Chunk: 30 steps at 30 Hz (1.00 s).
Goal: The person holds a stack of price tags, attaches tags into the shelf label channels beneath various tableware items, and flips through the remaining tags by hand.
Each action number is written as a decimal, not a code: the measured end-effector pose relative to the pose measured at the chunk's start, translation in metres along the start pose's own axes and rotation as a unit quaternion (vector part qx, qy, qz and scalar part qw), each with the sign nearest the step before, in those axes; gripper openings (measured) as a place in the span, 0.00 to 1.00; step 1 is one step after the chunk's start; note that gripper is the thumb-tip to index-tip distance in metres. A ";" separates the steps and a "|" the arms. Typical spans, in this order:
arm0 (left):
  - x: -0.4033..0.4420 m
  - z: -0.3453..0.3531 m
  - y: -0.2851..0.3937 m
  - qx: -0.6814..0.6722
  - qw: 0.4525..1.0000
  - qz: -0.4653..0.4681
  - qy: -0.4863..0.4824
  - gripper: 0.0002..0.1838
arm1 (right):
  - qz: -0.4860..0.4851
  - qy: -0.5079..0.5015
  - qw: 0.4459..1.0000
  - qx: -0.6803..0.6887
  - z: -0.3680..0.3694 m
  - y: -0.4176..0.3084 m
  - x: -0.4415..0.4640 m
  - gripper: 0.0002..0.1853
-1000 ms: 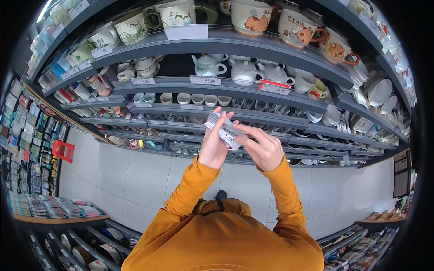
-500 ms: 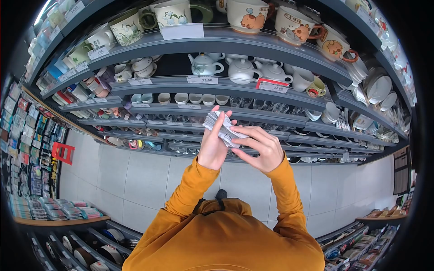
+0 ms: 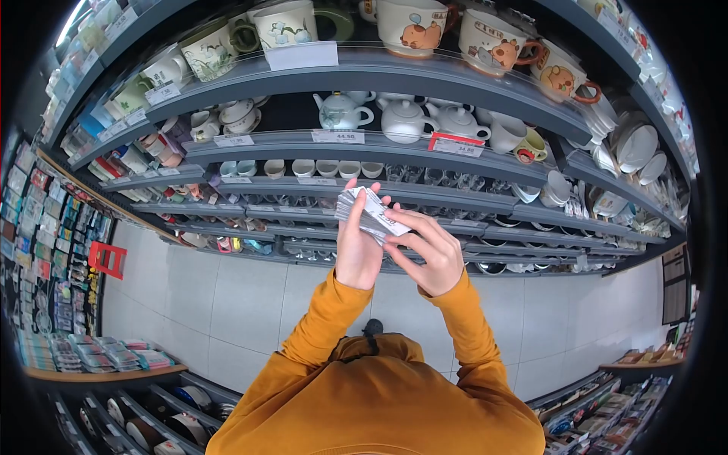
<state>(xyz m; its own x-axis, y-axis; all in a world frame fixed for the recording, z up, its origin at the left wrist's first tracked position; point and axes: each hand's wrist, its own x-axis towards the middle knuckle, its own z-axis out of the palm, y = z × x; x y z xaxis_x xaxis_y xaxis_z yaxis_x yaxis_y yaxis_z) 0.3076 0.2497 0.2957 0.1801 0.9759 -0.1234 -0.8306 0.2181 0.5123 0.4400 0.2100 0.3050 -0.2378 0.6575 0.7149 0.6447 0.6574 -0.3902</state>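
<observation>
A fanned stack of white paper price tags is held up in front of the shelves. My left hand is closed around the stack, its thumb lying across the top tags. From the right, my right hand pinches the edge of the stack with fingertips and thumb. Printed digits show on the top tag but are too small to read surely. Behind the hands, small cups and glasses line a shelf, none of them touched.
Teapots stand on a shelf above, with price labels along its edge. Large mugs fill the top shelf. Plates are stacked at the right. A red stool stands on the tiled floor at the left.
The right hand has shifted slightly left, closer to the left hand. The tags have fanned differently, with a flatter white tag now on top. Both hands still hold the stack.
</observation>
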 end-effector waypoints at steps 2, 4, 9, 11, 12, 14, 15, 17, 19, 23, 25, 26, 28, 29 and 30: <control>-0.001 0.003 0.001 -0.009 1.000 0.003 0.000 0.23 | -0.008 0.002 1.000 -0.002 0.000 0.001 0.000 0.09; 0.000 0.003 0.000 -0.010 1.000 0.005 -0.002 0.22 | -0.020 0.007 1.000 -0.005 0.000 0.003 -0.002 0.09; 0.003 0.003 -0.001 -0.005 1.000 0.000 -0.004 0.19 | -0.019 0.009 1.000 0.001 -0.005 0.005 -0.001 0.09; 0.003 0.003 0.000 -0.011 1.000 -0.005 -0.003 0.18 | -0.019 0.010 1.000 0.003 -0.006 0.006 -0.002 0.09; 0.003 0.003 0.000 -0.014 1.000 -0.007 -0.002 0.18 | -0.020 0.011 1.000 0.004 -0.006 0.006 -0.003 0.09; 0.004 0.002 0.000 -0.017 1.000 -0.008 -0.005 0.18 | -0.021 0.014 1.000 0.004 -0.005 0.007 -0.004 0.09; 0.005 0.001 0.000 -0.018 1.000 -0.008 -0.007 0.18 | -0.021 0.016 1.000 0.004 -0.005 0.007 -0.005 0.09; 0.006 -0.001 -0.002 -0.026 1.000 -0.011 -0.004 0.18 | -0.025 0.030 0.999 -0.006 -0.003 0.008 -0.006 0.09; 0.006 -0.001 -0.003 -0.035 0.999 -0.013 0.003 0.17 | -0.031 0.052 0.998 -0.024 0.000 0.009 -0.007 0.09; 0.008 0.001 -0.006 -0.059 0.998 -0.016 0.021 0.16 | -0.028 0.093 0.994 -0.046 0.008 0.006 -0.010 0.09; 0.009 0.000 -0.007 -0.071 0.997 -0.019 0.024 0.15 | -0.029 0.104 0.993 -0.056 0.010 0.006 -0.011 0.09; 0.010 0.000 -0.007 -0.076 0.997 -0.022 0.025 0.15 | -0.028 0.104 0.993 -0.055 0.011 0.006 -0.011 0.09; 0.012 -0.001 -0.007 -0.084 0.996 -0.026 0.024 0.15 | -0.026 0.105 0.993 -0.053 0.012 0.007 -0.012 0.10; 0.012 -0.001 -0.007 -0.086 0.996 -0.028 0.022 0.15 | -0.014 0.112 0.992 -0.052 0.012 0.006 -0.013 0.10; 0.012 -0.001 -0.007 -0.088 0.995 -0.030 0.020 0.14 | -0.002 0.119 0.992 -0.050 0.013 0.004 -0.014 0.11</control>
<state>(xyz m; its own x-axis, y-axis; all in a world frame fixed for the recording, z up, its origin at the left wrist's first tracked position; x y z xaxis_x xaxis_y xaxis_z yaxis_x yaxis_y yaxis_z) 0.3148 0.2597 0.2895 0.2137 0.9593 -0.1849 -0.8991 0.2671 0.3468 0.4364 0.2082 0.2857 -0.0696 0.5424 0.8373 0.7156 0.6119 -0.3369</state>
